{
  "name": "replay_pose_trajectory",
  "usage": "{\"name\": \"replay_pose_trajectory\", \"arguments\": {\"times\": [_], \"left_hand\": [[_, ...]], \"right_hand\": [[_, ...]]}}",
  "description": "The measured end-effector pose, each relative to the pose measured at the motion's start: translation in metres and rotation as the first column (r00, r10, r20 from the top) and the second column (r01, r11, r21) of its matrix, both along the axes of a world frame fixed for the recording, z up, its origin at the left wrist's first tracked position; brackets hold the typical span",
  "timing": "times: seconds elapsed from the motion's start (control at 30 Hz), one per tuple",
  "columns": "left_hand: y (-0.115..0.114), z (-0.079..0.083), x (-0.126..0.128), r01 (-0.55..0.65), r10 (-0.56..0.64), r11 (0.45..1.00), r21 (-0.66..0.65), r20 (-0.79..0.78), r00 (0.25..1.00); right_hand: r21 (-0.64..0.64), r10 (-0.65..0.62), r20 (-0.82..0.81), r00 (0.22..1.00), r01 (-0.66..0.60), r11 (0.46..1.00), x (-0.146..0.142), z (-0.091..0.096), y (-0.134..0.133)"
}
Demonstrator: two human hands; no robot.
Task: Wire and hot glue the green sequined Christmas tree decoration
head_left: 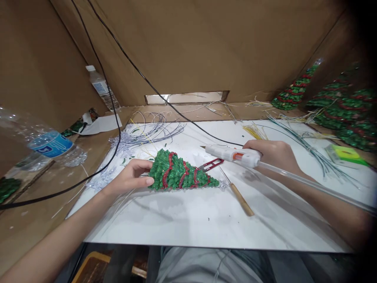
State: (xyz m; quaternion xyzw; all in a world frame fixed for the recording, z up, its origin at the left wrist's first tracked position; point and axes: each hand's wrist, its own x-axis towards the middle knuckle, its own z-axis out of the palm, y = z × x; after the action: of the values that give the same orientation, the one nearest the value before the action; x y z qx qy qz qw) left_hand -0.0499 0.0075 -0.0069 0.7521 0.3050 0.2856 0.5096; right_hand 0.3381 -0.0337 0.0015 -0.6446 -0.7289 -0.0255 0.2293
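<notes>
My left hand [136,175] is closed on the wide base of a small green Christmas tree [176,173] with red garlands. The tree lies sideways above the white board, its clear star tip [223,184] to the right. A white hot glue gun [232,154] is gripped in my right hand [272,155], nozzle pointing left, over the tree's upper side. From its back a long clear glue stick [297,181] sticks out. Behind the tree are red-handled thread snips [213,164], partly hidden. A wooden-handled awl [241,199] rests right of the tip.
Bundles of thin wires [159,127] and clear star pieces [103,179] lie at the left, more wires [306,145] at the right. Finished trees [294,92] stand far right. Plastic bottles [53,145] are on the left. A black cord [141,74] crosses the view.
</notes>
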Motion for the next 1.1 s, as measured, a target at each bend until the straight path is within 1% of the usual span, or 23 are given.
{"name": "replay_pose_trajectory", "arguments": {"times": [0.1, 0.17, 0.23, 0.33, 0.4, 0.47, 0.6, 0.7, 0.8, 0.87, 0.97, 1.1], "left_hand": [[-0.001, 0.001, 0.000, -0.021, 0.020, 1.000, -0.019, -0.012, 1.000], [-0.001, 0.001, 0.000, -0.024, 0.023, 0.999, -0.021, -0.014, 1.000], [0.000, 0.000, 0.000, -0.015, 0.015, 1.000, -0.015, -0.011, 1.000], [0.001, -0.001, 0.000, -0.007, 0.007, 1.000, -0.005, -0.004, 1.000], [0.001, -0.001, 0.000, -0.011, 0.011, 1.000, 0.004, -0.003, 1.000], [0.002, -0.001, -0.001, -0.013, 0.013, 1.000, 0.008, -0.011, 1.000], [0.000, 0.000, -0.001, -0.022, 0.021, 1.000, -0.011, -0.023, 1.000], [0.000, 0.001, -0.001, -0.020, 0.020, 1.000, -0.010, -0.026, 0.999], [0.000, 0.001, -0.002, -0.003, 0.003, 1.000, 0.002, -0.021, 1.000], [0.000, 0.000, -0.002, -0.001, 0.001, 1.000, 0.002, -0.023, 1.000], [0.000, 0.000, -0.002, -0.004, 0.004, 1.000, -0.001, -0.044, 0.999], [0.001, 0.001, -0.001, 0.007, -0.006, 1.000, 0.027, -0.038, 0.999]], "right_hand": [[0.019, -0.053, 0.028, 0.998, 0.053, 0.998, 0.011, -0.009, 0.009], [0.008, -0.055, 0.014, 0.998, 0.055, 0.998, 0.013, -0.012, 0.010], [-0.002, -0.034, -0.034, 0.999, 0.034, 0.999, 0.010, -0.011, 0.008], [0.030, 0.096, -0.173, 0.980, -0.092, 0.995, -0.003, -0.006, -0.001], [0.071, 0.214, -0.243, 0.946, -0.202, 0.977, -0.015, -0.001, -0.006], [0.086, 0.295, -0.273, 0.916, -0.282, 0.956, -0.027, 0.001, -0.011], [0.064, 0.370, -0.284, 0.885, -0.368, 0.928, -0.039, -0.004, -0.014], [0.058, 0.413, -0.274, 0.869, -0.414, 0.909, -0.035, -0.009, -0.013], [0.068, 0.470, -0.302, 0.829, -0.473, 0.878, -0.028, -0.009, -0.011], [0.083, 0.466, -0.311, 0.829, -0.464, 0.882, -0.026, -0.007, -0.011], [0.071, 0.419, -0.310, 0.853, -0.419, 0.905, -0.028, -0.006, -0.012], [0.091, 0.436, -0.303, 0.847, -0.430, 0.898, -0.028, -0.010, -0.012]]}}
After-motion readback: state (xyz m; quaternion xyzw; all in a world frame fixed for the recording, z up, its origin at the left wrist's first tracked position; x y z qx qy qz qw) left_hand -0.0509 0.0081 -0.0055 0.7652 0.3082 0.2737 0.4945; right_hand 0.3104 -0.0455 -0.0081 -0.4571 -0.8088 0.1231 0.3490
